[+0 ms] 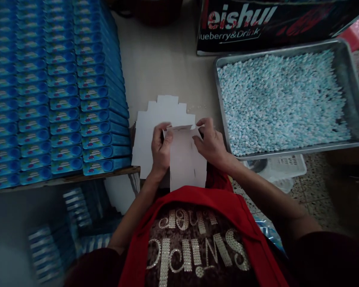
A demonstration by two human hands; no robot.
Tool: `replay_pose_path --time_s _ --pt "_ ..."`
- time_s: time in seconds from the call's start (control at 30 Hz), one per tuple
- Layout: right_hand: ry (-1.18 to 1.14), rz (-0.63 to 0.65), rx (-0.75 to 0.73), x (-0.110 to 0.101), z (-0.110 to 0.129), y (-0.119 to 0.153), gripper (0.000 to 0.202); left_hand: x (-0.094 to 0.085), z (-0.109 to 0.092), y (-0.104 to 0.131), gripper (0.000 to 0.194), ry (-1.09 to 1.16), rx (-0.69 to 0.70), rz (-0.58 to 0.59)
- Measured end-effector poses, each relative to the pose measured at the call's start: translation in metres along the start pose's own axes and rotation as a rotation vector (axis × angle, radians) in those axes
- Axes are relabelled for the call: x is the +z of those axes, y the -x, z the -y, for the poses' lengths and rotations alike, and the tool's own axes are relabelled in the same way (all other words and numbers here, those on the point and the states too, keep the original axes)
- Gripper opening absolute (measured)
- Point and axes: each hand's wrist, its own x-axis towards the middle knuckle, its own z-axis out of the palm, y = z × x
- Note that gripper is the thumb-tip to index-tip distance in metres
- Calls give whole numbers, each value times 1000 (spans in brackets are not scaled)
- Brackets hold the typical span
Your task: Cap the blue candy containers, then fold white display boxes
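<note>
A white cardboard box blank [185, 159], partly folded, stands in front of my body with its upper flap bent over. My left hand [161, 149] grips its left upper edge, thumb on the face and fingers behind. At the upper right corner, my right hand [211, 141] has thumb and index finger bent around the flap's end; some of its fingers are hidden. Under and behind this piece lie more flat white blanks [148, 135] with stepped edges on the table.
Tall rows of blue boxes [95, 127] fill the table's left side. To the right, a metal tray [293, 150] holds many pale blue and white pellets [281, 103]. Behind it stands a black carton [245, 28]. A white plastic basket [290, 165] sits below the tray.
</note>
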Motion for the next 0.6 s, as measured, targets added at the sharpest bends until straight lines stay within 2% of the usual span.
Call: replay_pose_path --time_s 0.07,0.17,0.23,0.3,0.33,0.4,0.47,0.6 --pt "25 56 -8 -6 2 -2 63 1 -8 -3 27 -21 -36 -13" --pt "110 167 -68 -14 9 -9 80 -3 -18 -10 30 -74 -76 39" --pt "176 240 -95 -18 14 -12 85 -9 -21 -15 27 -132 -113 98" --pt "213 284 -119 -21 18 -13 86 -16 -22 -19 15 -183 -128 142" --pt "221 294 -137 -23 19 -13 85 -20 -22 -21 11 -210 -123 162" --pt "221 298 -181 -27 19 -17 80 -26 -20 -25 22 -296 -93 214" --pt "218 336 -222 -32 19 -26 66 -31 -18 -31 30 -452 -51 247" --pt "384 413 -278 -29 26 -58 37 -36 -15 -42 17 -724 -13 276"
